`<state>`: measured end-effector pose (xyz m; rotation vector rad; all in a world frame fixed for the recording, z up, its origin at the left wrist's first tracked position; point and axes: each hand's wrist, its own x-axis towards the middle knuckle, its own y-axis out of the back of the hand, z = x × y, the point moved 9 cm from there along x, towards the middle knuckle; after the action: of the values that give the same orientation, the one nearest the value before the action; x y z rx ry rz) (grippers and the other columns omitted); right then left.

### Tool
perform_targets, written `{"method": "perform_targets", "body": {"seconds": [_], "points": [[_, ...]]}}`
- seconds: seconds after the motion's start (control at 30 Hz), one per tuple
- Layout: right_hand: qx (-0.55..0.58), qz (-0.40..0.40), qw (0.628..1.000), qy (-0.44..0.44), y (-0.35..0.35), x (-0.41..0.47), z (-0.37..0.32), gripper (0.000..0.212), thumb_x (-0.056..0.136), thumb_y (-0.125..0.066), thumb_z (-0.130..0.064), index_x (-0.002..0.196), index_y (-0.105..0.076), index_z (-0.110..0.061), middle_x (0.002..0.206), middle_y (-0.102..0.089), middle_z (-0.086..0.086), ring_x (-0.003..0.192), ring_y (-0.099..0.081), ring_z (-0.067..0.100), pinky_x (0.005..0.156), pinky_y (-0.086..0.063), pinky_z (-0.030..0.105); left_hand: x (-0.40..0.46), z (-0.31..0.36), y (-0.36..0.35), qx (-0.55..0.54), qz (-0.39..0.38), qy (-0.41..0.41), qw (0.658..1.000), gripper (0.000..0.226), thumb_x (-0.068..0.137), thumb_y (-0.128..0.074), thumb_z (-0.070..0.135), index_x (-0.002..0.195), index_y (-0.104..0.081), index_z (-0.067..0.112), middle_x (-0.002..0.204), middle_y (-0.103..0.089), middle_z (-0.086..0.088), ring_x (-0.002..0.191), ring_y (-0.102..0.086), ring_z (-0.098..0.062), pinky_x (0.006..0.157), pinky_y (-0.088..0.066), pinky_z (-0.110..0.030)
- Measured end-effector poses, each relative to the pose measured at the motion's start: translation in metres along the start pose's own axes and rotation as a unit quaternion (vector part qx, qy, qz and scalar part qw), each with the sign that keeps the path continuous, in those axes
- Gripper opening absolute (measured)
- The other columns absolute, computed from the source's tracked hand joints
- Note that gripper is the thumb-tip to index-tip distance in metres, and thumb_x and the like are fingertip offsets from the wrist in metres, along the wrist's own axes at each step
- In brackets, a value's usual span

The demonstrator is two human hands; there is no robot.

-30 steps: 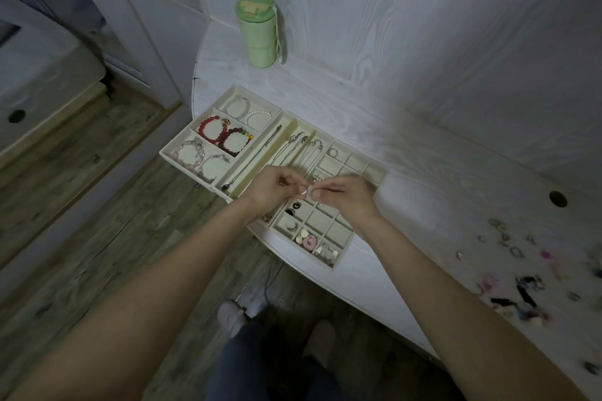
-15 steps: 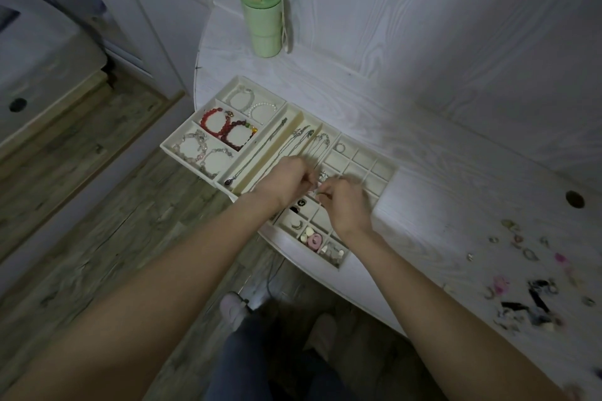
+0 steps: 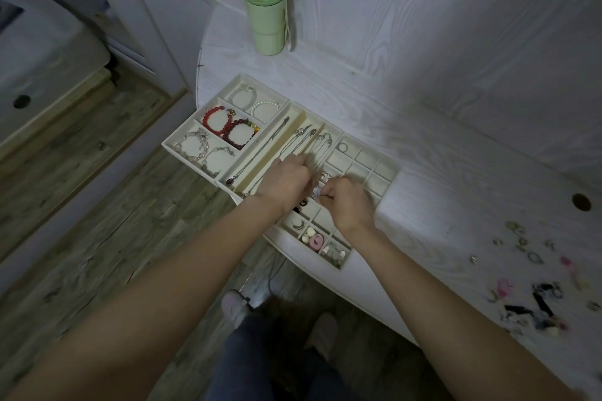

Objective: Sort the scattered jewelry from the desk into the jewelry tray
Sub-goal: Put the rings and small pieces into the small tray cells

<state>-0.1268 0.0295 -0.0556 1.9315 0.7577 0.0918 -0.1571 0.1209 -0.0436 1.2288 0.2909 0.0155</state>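
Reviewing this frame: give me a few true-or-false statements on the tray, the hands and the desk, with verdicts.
1. Both hands, left hand and right hand, are over the jewelry tray. True.
2. The green tumbler lies on its side. False: it stands upright.
3. Two red bead bracelets share a tray compartment. True.
4. All jewelry is already sorted. False: scattered pieces lie on the desk.

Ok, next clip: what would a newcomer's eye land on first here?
Probably the two hands, left hand and right hand, meeting over the cream jewelry tray with a small shiny piece between them. Next come the red bead bracelets in the tray's left section and the green tumbler standing behind by the wall.
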Motion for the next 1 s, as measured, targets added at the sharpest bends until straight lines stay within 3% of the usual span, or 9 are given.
{"method": "perform_targets", "body": {"seconds": [0.23, 0.3, 0.47, 0.63, 0.83, 1.0], "points": [[-0.013, -0.008, 1.0, 0.007, -0.006, 0.001, 0.0, 0.019, 0.091, -0.062, -0.019, 0.083, -0.073, -0.007, 0.093, -0.065, 0.003, 0.084, -0.059, 0.014, 0.064, -0.042, 0.024, -0.017, -0.006, -0.005, 0.07, -0.036, -0.031, 0.996, 0.029, 0.094, -0.051, 0.024, 0.121, -0.063, 0.023, 0.134, -0.038, -0.003, 0.124, -0.034, -0.02, 0.098, -0.03, -0.033], [-0.014, -0.012, 1.0, 0.002, -0.007, 0.001, 0.002, 0.02, 0.091, -0.058, -0.012, 0.079, -0.072, -0.005, 0.088, -0.066, 0.005, 0.082, -0.06, 0.016, 0.061, -0.042, 0.025, -0.02, -0.007, -0.006, 0.085, -0.038, -0.035, 0.995, 0.03, 0.095, -0.05, 0.027, 0.122, -0.063, 0.024, 0.134, -0.038, -0.002, 0.124, -0.034, -0.019, 0.099, -0.03, -0.033], [-0.005, 0.0, 1.0, -0.014, -0.003, -0.001, 0.003, 0.019, 0.086, -0.053, 0.005, 0.087, -0.072, -0.001, 0.097, -0.069, 0.011, 0.088, -0.063, 0.019, 0.077, -0.052, 0.036, -0.024, -0.003, -0.003, 0.092, -0.045, -0.041, 0.994, 0.034, 0.095, -0.052, 0.025, 0.128, -0.057, 0.032, 0.135, -0.037, -0.002, 0.126, -0.033, -0.02, 0.102, -0.028, -0.035], [-0.023, 0.025, 0.999, -0.02, -0.001, -0.004, 0.001, 0.02, 0.081, -0.057, 0.008, 0.088, -0.072, -0.002, 0.1, -0.069, 0.01, 0.088, -0.065, 0.018, 0.077, -0.054, 0.038, -0.024, -0.001, -0.004, 0.127, -0.07, -0.039, 0.989, 0.048, 0.093, -0.051, 0.014, 0.137, -0.046, 0.033, 0.141, -0.031, -0.005, 0.13, -0.03, -0.021, 0.105, -0.028, -0.036], [-0.038, 0.037, 0.998, -0.043, -0.001, -0.005, 0.002, 0.021, 0.08, -0.059, 0.004, 0.085, -0.074, -0.01, 0.097, -0.068, 0.003, 0.084, -0.065, 0.017, 0.066, -0.054, 0.031, -0.025, -0.003, -0.005, 0.166, -0.073, -0.036, 0.983, 0.053, 0.092, -0.049, 0.014, 0.143, -0.038, 0.023, 0.14, -0.031, -0.008, 0.128, -0.03, -0.022, 0.105, -0.029, -0.037], [-0.032, 0.034, 0.998, -0.045, 0.0, -0.002, 0.004, 0.016, 0.085, -0.06, -0.002, 0.085, -0.072, -0.013, 0.097, -0.065, -0.001, 0.082, -0.06, 0.015, 0.059, -0.044, 0.024, -0.025, -0.002, -0.003, 0.167, -0.073, -0.039, 0.983, 0.055, 0.095, -0.043, 0.016, 0.147, -0.028, 0.026, 0.138, -0.032, -0.01, 0.128, -0.03, -0.024, 0.103, -0.031, -0.037]]}}
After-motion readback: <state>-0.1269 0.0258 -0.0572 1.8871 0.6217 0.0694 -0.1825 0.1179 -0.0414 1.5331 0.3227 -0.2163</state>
